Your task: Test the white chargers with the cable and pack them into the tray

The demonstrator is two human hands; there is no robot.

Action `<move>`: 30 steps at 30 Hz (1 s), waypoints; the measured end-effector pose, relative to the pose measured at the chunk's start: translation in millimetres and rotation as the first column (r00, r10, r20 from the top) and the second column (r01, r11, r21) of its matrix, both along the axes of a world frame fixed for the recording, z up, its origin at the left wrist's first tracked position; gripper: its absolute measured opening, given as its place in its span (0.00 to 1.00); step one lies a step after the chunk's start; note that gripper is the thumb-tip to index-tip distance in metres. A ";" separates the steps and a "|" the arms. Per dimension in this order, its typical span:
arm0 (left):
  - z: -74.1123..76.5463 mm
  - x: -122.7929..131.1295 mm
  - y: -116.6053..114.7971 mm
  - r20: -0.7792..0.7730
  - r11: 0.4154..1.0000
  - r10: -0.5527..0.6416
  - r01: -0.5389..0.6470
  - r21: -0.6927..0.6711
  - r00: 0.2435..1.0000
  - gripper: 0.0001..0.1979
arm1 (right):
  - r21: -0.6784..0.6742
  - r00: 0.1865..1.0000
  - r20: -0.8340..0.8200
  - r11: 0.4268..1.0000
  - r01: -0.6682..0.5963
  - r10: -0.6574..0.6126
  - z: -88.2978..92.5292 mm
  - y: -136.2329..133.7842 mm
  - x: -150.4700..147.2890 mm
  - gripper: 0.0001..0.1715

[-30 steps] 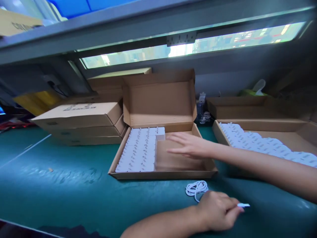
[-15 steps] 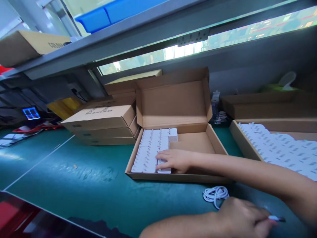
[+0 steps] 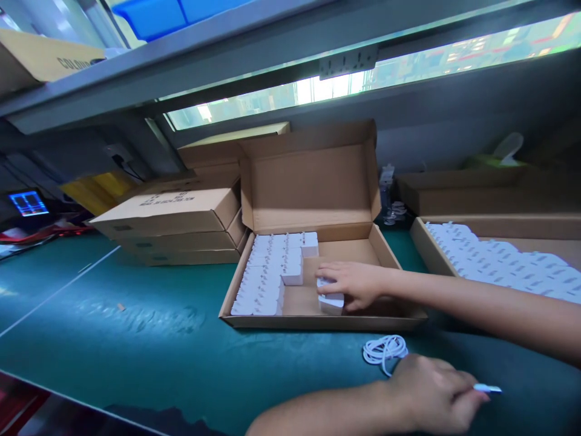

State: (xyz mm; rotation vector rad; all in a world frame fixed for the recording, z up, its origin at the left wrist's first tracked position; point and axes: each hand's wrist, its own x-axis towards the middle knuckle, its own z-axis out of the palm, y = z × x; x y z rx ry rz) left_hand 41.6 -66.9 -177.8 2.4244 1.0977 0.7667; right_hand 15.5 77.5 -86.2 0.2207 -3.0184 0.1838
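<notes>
A white carton (image 3: 332, 304) is grasped by the right hand (image 3: 356, 282), packed rows (image 3: 259, 292) to its left. A cable plug (image 3: 489, 388) is pinched by the left hand (image 3: 431, 390).

White packaging (image 3: 331, 304) partly behind the right grip (image 3: 357, 283), the rightmost carton (image 3: 431, 247) partly beyond the frame.

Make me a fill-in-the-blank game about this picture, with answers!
The right hand holds a small box coloured ____.
The left hand pinches a white plug above a ____ tabletop.
The front carton stack on the left is ____ cartons high.
The plastic bin on the shelf is coloured ____.

Missing words: white; green; three; blue.
</notes>
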 end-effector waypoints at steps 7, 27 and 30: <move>9.5 -3.9 0.3 -0.071 1.000 -0.007 0.007 -0.003 0.997 0.10 | -0.203 0.986 -0.030 0.967 0.155 -0.164 -4.0 -4.9 5.7 0.42; 25.9 -12.7 9.3 0.054 0.975 0.153 -0.142 -0.172 0.987 0.11 | -0.592 0.613 -0.197 0.592 0.548 -0.765 32.6 -35.5 81.5 0.51; 28.0 -12.3 12.9 0.101 0.970 0.160 -0.137 -0.201 0.982 0.10 | -0.748 0.624 -0.057 0.448 0.490 -0.779 34.7 -60.4 145.1 0.52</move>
